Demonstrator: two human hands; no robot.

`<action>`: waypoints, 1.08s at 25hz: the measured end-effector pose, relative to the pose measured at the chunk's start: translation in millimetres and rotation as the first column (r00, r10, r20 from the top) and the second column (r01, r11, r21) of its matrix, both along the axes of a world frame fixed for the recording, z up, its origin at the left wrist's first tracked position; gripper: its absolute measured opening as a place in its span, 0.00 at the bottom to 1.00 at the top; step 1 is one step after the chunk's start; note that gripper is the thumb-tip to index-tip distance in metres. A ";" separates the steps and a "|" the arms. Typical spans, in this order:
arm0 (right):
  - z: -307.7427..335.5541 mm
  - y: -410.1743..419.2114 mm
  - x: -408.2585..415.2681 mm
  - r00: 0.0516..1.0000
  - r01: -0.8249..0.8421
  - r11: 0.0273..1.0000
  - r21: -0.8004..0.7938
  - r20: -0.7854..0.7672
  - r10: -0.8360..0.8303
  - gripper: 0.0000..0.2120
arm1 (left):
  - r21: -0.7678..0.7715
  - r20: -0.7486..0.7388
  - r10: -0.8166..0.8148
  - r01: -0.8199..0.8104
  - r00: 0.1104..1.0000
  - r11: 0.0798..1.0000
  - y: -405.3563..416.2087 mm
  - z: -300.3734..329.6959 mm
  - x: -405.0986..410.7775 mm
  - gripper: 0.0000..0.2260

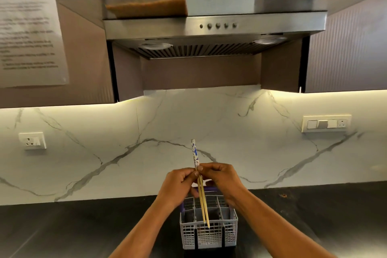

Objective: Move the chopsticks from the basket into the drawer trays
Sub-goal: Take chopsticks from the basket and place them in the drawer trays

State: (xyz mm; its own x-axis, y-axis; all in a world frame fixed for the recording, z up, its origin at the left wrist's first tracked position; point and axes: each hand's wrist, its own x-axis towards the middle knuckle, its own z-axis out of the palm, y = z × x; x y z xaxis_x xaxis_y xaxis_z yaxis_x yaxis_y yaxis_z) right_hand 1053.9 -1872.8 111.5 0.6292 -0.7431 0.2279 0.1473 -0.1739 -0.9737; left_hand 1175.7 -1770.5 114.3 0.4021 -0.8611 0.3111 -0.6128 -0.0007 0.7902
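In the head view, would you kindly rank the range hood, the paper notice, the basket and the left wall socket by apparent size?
1. Range hood, by far the largest.
2. Paper notice.
3. Basket, though it sits nearest the camera, which inflates it.
4. Left wall socket, smallest.

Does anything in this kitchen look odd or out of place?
One thing: a brown flat object lies on top of the range hood, an unusual resting spot; what it is cannot be told. Otherwise nothing stands out: both hands hold the chopsticks upright over the basket, which stands level on the dark counter.
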 end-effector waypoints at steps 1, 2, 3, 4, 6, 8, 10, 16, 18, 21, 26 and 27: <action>3.2 4.1 -4.1 1.000 0.008 1.000 0.017 0.002 -0.008 0.05 | 0.000 0.009 -0.008 0.008 1.000 1.000 3.8 4.0 -3.3 0.09; 5.8 7.6 -7.2 1.000 0.012 1.000 0.027 0.009 -0.012 0.05 | 0.000 0.014 -0.015 0.015 1.000 1.000 6.8 7.1 -5.7 0.09; 8.0 11.8 -10.8 1.000 0.012 0.999 0.036 0.020 -0.013 0.05 | 0.001 0.014 -0.024 0.024 1.000 1.000 10.3 9.8 -8.6 0.10; 10.0 15.4 -13.9 0.999 0.011 0.999 0.042 0.030 -0.012 0.05 | 0.001 0.012 -0.032 0.032 0.999 0.999 13.4 12.0 -11.3 0.10; 13.4 22.7 -19.8 0.999 0.009 0.999 0.051 0.045 -0.012 0.06 | 0.000 0.010 -0.047 0.047 0.999 0.999 19.7 16.0 -15.1 0.10; 15.9 29.2 -23.7 0.999 0.003 0.999 0.049 0.045 -0.005 0.06 | 0.003 0.009 -0.064 0.064 0.998 0.998 25.9 19.4 -17.2 0.09; 16.7 35.2 -27.6 0.999 -0.013 0.999 0.036 0.039 0.012 0.05 | 0.019 0.009 -0.085 0.085 0.996 0.996 33.3 20.9 -18.9 0.09; -43.8 82.9 -67.1 0.985 -0.087 0.996 0.007 -0.146 0.087 0.07 | 0.039 -0.119 -0.100 0.105 0.988 0.994 74.6 -20.5 -36.0 0.08; -97.0 109.3 -80.3 0.960 -0.111 0.992 0.052 -0.253 0.121 0.07 | 0.069 -0.256 -0.062 0.082 0.965 0.994 91.7 -57.7 -45.0 0.09; -171.2 152.2 -95.6 0.923 -0.056 0.979 0.196 -0.365 0.126 0.07 | 0.176 -0.343 -0.015 0.080 0.939 0.981 113.5 -121.2 -58.5 0.09; -243.1 198.8 -124.5 0.886 0.027 0.944 0.329 -0.445 0.130 0.07 | 0.316 -0.438 -0.017 0.171 0.899 0.933 154.4 -210.9 -88.9 0.08; -251.8 205.3 -129.4 0.881 0.028 0.935 0.355 -0.450 0.144 0.07 | 0.352 -0.424 -0.031 0.197 0.905 0.915 165.2 -227.7 -94.4 0.08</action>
